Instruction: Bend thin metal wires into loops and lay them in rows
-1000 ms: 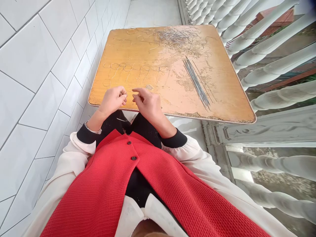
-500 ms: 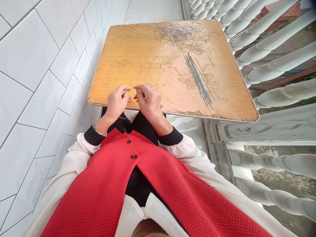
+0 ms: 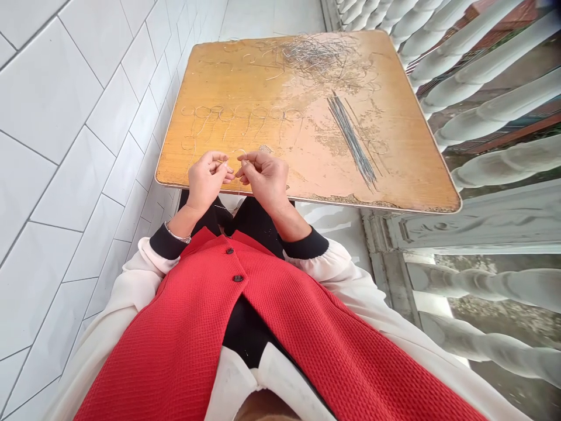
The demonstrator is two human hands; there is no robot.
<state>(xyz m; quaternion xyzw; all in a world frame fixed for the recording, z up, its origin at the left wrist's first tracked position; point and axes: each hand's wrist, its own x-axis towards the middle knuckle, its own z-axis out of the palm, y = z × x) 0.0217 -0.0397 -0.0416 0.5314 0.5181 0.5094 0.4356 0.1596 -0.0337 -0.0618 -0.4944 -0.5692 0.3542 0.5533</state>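
Two hands pinched closed at fingertips, left hand [image 3: 207, 180] and right hand [image 3: 263, 180] both gripping thin wire [image 3: 232, 156] just above worktop [image 3: 394, 175] near edge. Wire looks light, springy; best held near end between pads. Ahead, row of wire loops [image 3: 241, 112]; farther, tangled wire heap [image 3: 318, 55], straight wire bundle [image 3: 353, 140].

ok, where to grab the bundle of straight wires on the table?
Pinch the bundle of straight wires at its middle, coming down from above with the right hand. It lies flat and diagonal on the wooden tabletop, long and thin, so a middle grip should balance both ends.
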